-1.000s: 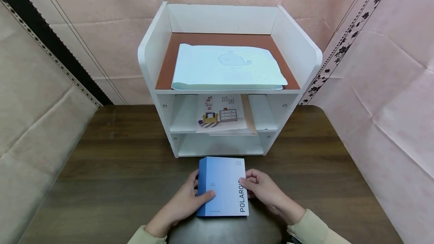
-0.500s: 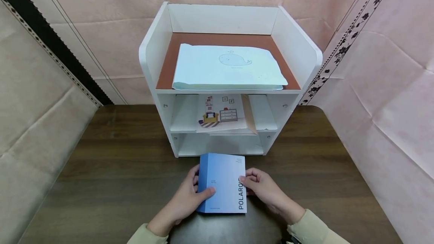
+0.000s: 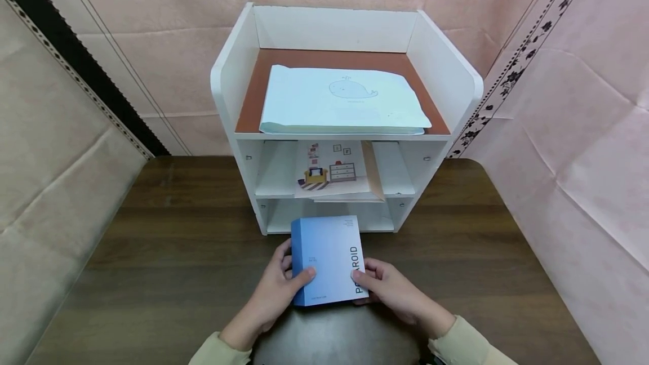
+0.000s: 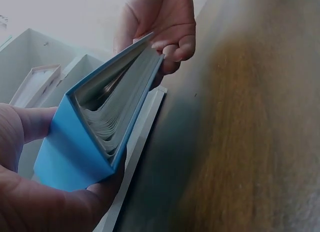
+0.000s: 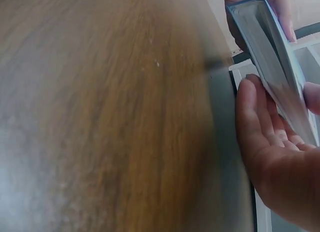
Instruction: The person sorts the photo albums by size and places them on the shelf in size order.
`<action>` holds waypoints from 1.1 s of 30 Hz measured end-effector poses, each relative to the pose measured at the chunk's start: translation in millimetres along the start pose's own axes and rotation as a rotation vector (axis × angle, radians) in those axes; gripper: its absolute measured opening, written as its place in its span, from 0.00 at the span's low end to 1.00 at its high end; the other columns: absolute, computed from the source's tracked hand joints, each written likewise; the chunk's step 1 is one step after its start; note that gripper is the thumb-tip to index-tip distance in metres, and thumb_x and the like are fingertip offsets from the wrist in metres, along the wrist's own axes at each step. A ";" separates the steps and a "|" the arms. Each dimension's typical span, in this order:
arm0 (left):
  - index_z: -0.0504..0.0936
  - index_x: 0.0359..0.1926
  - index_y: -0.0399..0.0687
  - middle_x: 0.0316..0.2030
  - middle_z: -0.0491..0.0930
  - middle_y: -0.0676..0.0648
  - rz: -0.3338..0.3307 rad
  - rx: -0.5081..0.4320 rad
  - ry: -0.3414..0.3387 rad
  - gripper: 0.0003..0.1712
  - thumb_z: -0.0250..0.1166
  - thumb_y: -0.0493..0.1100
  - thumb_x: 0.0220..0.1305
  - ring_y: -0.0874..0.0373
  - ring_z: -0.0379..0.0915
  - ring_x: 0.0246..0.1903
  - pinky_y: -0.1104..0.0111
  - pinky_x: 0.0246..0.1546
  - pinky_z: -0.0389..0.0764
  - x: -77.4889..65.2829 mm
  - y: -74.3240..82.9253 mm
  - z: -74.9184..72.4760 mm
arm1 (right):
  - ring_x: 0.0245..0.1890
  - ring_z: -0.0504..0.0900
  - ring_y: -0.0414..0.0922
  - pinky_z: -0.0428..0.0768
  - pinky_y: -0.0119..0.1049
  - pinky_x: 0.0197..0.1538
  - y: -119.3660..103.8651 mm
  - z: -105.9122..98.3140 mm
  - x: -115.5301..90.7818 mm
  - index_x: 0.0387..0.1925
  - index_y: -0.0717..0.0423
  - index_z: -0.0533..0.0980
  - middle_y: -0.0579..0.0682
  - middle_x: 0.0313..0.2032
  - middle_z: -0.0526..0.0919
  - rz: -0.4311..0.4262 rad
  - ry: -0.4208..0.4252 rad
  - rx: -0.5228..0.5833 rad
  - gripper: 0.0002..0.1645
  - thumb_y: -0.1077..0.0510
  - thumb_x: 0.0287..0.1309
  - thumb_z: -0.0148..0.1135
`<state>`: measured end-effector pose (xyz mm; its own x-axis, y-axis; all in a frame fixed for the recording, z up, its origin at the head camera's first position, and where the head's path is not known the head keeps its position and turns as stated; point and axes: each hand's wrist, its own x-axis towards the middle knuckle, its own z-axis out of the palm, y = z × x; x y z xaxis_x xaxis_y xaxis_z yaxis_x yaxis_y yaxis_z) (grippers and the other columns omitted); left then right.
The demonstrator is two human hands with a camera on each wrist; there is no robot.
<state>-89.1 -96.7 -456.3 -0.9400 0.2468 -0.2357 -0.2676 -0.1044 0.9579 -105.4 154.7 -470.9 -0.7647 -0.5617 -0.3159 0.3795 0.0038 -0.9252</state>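
A blue photo album (image 3: pixel 329 252) marked POLAROID is held up over the table in front of the shelf. My left hand (image 3: pixel 276 283) grips its spine side, thumb on the front cover and fingers behind. At the opposite edge my right hand (image 3: pixel 392 289) pinches the album, its thumb over part of the lettering. In the left wrist view the album (image 4: pixel 75 144) shows its thick spine and a bundle of pages between slightly parted covers. The right wrist view has the right hand's fingers (image 5: pixel 260 111) beneath the album (image 5: pixel 265 46), whose page edges face the camera.
Behind the album stands a white shelf unit (image 3: pixel 238 156) on the wooden table (image 3: pixel 152 275). A pale blue book with a whale drawing (image 3: pixel 350 100) lies on its brown top; an illustrated book (image 3: pixel 332 168) lies on the middle shelf. Pale pink cloth (image 3: pixel 573 145) hangs around.
Both hands have raised the album a little toward the shelf and tilted it slightly. The right hand now grips nearer the album's lower corner. The shelf and its books stay in place.
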 end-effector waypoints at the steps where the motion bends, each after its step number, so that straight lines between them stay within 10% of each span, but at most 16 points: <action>1: 0.41 0.67 0.52 0.55 0.63 0.36 0.003 -0.002 0.003 0.48 0.64 0.45 0.55 0.46 0.69 0.49 0.56 0.38 0.76 0.8 -1.4 -0.6 | 0.46 0.76 0.55 0.75 0.50 0.43 0.2 1.0 0.2 0.57 0.63 0.63 0.60 0.48 0.76 -0.009 -0.008 0.007 0.26 0.54 0.61 0.52; 17: 0.40 0.67 0.50 0.54 0.64 0.37 0.001 -0.021 -0.023 0.48 0.63 0.47 0.56 0.48 0.69 0.50 0.58 0.41 0.76 3.7 -6.4 -2.7 | 0.40 0.79 0.54 0.77 0.51 0.35 0.0 5.7 3.7 0.53 0.63 0.64 0.58 0.44 0.78 -0.068 0.082 -0.106 0.23 0.52 0.61 0.52; 33: 0.43 0.66 0.36 0.52 0.65 0.35 -0.022 0.203 -0.025 0.49 0.64 0.48 0.55 0.51 0.71 0.42 0.57 0.36 0.76 -3.0 6.0 0.4 | 0.38 0.79 0.50 0.79 0.46 0.35 0.6 -1.9 13.5 0.52 0.62 0.65 0.57 0.43 0.79 -0.058 0.223 -0.158 0.25 0.50 0.60 0.53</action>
<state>-87.8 -97.7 -449.8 -0.9283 0.2708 -0.2550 -0.2372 0.0969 0.9666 -116.5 148.7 -476.1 -0.8851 -0.3691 -0.2837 0.2590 0.1160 -0.9589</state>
